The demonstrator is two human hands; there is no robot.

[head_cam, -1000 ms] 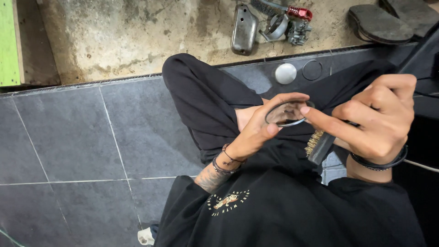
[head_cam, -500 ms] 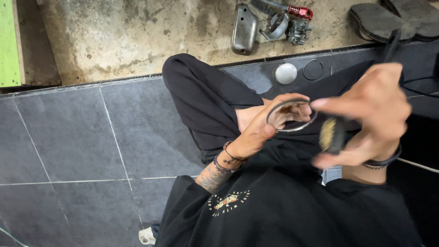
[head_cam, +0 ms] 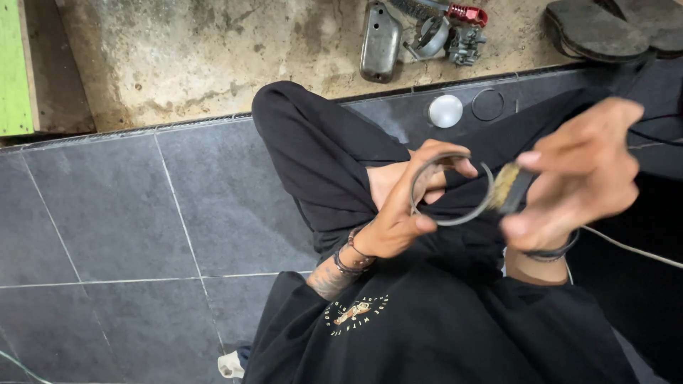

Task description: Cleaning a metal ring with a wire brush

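Note:
My left hand [head_cam: 405, 206] pinches a thin grey metal ring [head_cam: 455, 219] between thumb and fingers, holding it upright over my lap. My right hand [head_cam: 576, 174] is blurred and grips a small dark-handled brush [head_cam: 506, 186]; its brass-coloured bristles touch the ring's right side. I sit on the floor with my left knee bent, in black trousers and a black shirt. Dark bands circle both wrists.
A small white disc [head_cam: 446, 111] and a thin wire ring [head_cam: 488, 104] lie on the dark tiles past my knee. Grey metal engine parts [head_cam: 398, 35] with a red piece rest on the concrete strip. A dark sandal [head_cam: 594, 28] lies top right; a green board [head_cam: 14, 67] stands at left.
My right hand has swung the brush from below the ring up against its right edge. The left hand turned the ring, so it now shows as an open loop.

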